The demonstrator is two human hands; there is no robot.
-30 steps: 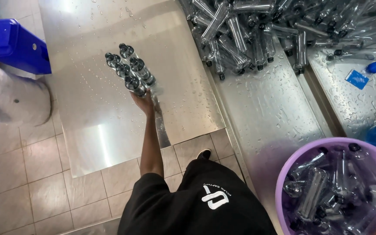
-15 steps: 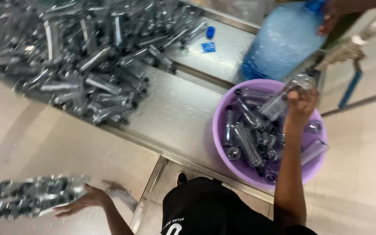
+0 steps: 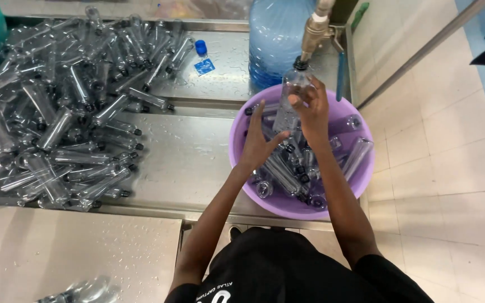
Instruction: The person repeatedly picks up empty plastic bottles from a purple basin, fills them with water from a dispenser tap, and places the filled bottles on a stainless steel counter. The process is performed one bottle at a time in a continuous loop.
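Right hand (image 3: 311, 106) is gripping a clear bottle (image 3: 288, 101), holding its neck up under the brass tap (image 3: 314, 35). Left hand (image 3: 258, 143) is spread open, fingertips touching the bottle's base, over the purple basin (image 3: 366, 171) at the steel worktop's (image 3: 192, 157) right edge.

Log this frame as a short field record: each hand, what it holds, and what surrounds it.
right hand: grips a clear plastic bottle, mouth up under the brass tap
left hand: open, fingers spread, at the bottle's lower part
under the hands: purple basin holding more clear bottles
behind the tap: large blue water jug
counter, left: steel counter with a heap of empty bottles
small items: blue cap
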